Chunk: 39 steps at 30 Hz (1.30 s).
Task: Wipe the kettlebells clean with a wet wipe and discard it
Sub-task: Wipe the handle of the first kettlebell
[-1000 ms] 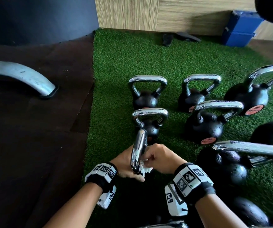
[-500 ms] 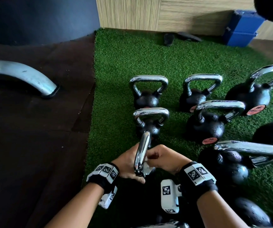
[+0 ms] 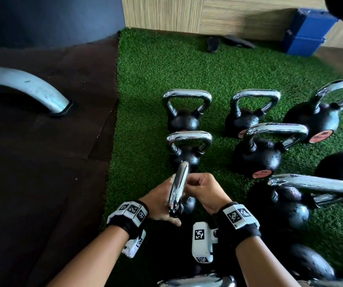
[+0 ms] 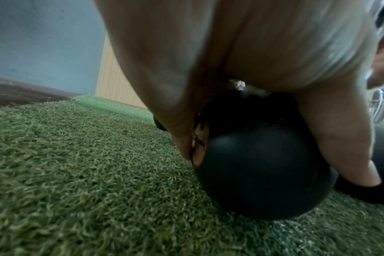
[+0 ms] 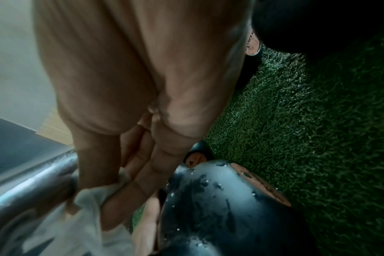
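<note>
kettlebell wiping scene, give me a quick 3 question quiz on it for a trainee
1. True or false: the right hand holds the wet wipe against the chrome handle of the nearest kettlebell.
2. Multiple choice: what do the kettlebells stand on? A. a wooden bench B. green turf C. a metal rack
3. Fill in: the left hand steadies the kettlebell, its fingers spread over the black ____.

Key: 1. true 2. B 3. ball (the round body)
</note>
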Each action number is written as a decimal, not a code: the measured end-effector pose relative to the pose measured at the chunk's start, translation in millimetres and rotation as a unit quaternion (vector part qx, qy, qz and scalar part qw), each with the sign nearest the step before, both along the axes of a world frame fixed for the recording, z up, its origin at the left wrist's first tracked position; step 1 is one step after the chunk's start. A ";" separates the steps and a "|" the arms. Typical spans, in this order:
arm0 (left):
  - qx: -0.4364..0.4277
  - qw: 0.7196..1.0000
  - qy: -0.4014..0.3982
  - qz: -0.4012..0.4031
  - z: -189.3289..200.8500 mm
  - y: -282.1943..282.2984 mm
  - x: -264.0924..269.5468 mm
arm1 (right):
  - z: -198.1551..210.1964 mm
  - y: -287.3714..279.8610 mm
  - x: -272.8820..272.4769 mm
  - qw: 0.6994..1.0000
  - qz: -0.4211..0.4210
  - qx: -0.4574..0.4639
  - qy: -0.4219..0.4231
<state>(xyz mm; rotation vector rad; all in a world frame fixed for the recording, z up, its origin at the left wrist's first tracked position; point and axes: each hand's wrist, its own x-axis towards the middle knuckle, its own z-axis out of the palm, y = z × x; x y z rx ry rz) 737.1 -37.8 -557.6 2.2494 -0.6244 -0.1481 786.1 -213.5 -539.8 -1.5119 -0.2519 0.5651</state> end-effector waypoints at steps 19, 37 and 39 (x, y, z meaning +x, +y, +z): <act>-0.041 0.999 -0.004 0.006 -1.3 -5.9 -6.1 | 0.6 11.9 2.6 0.967 -0.223 -0.093 0.084; 0.123 0.986 0.004 0.114 -3.5 -5.9 -32.7 | 63.7 -17.0 -1.3 0.916 -0.046 -0.362 -0.170; 0.079 0.983 0.013 0.165 4.3 -9.2 -39.5 | 78.1 -9.6 3.7 0.894 0.025 -0.366 -0.259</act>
